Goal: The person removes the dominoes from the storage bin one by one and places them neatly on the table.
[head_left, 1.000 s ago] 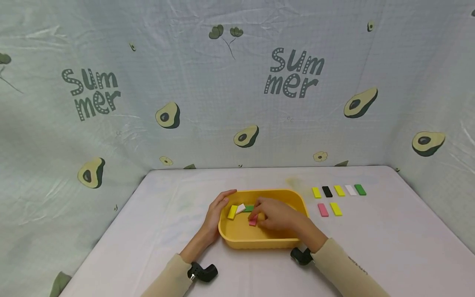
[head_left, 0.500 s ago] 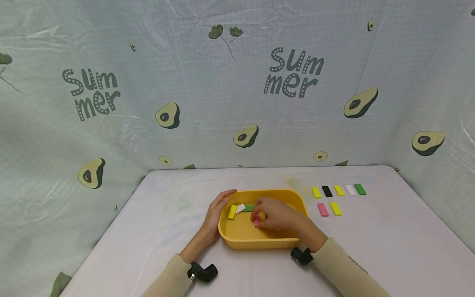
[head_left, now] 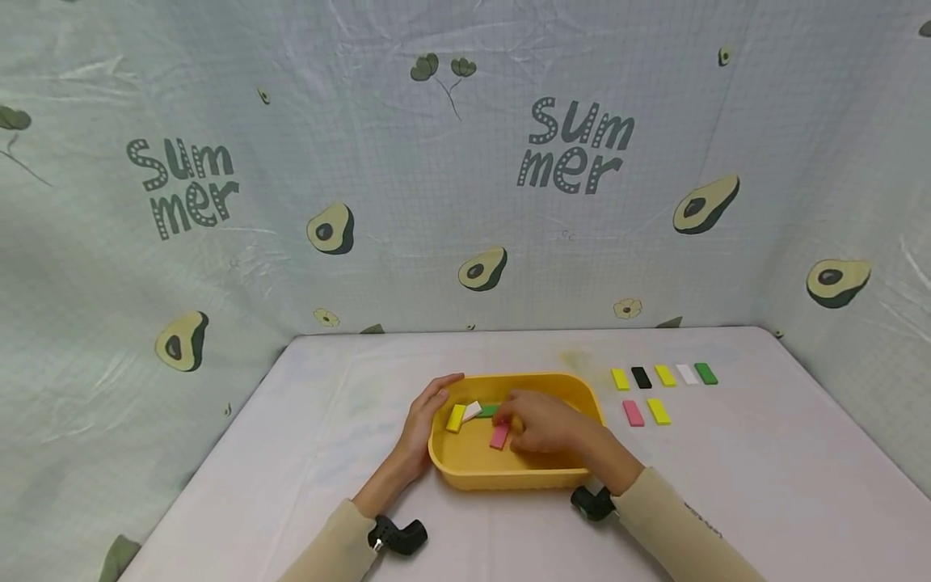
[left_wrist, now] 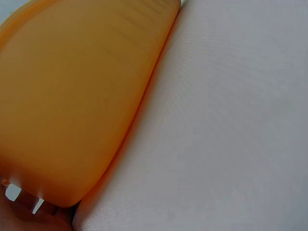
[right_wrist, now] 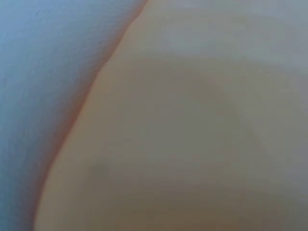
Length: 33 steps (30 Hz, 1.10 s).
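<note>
A yellow plastic tray (head_left: 502, 478) stands on the table; its outer wall (left_wrist: 91, 91) fills much of the left wrist view. My left hand (head_left: 419, 424) holds its left end, fingers round the back corner. Inside, a pink block (head_left: 499, 437) lies near the middle. My right hand (head_left: 544, 422) reaches in over the right side, bent index finger at the block's far end, thumb beside it and seemingly apart. Further left lie a yellow block (head_left: 456, 418), a white block (head_left: 472, 411) and a partly hidden green block (head_left: 488, 411). The right wrist view is blurred.
Right of the tray, small blocks lie in two rows. The back row has yellow, a black block (head_left: 642, 377), yellow, white and green; the front row has another pink block (head_left: 633, 413) and a yellow one. A printed cloth (head_left: 407, 178) hangs behind the table.
Half a second ago the pink block stood tilted in my right fingers; now it lies flat in the tray, slightly nearer the front. My left hand and the tray have kept their places.
</note>
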Available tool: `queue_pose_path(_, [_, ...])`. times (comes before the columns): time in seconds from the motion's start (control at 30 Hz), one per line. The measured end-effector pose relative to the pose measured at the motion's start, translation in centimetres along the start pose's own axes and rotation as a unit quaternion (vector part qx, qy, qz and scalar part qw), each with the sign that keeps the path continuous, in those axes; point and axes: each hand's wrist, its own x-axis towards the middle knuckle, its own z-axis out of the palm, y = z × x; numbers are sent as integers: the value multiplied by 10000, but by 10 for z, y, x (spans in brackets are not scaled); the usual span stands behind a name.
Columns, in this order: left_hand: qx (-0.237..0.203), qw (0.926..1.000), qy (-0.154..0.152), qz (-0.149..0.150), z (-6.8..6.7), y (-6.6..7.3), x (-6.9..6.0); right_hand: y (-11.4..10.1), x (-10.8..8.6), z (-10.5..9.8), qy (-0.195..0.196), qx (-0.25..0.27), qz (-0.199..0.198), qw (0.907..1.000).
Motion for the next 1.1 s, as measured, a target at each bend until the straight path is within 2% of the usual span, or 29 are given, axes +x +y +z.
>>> queue_pose_path(0.53, [54, 10000, 41, 5, -1, -2, -1, 0, 1, 7, 123, -350, -127, 9992])
queue_pose_path(0.83, [39, 10000, 47, 13, 0, 0, -1, -2, -2, 5, 147, -217, -1, 9997])
queue_pose_path(1.1, [38, 10000, 48, 19, 1, 1, -1, -2, -2, 6, 131, -405, 248, 9988])
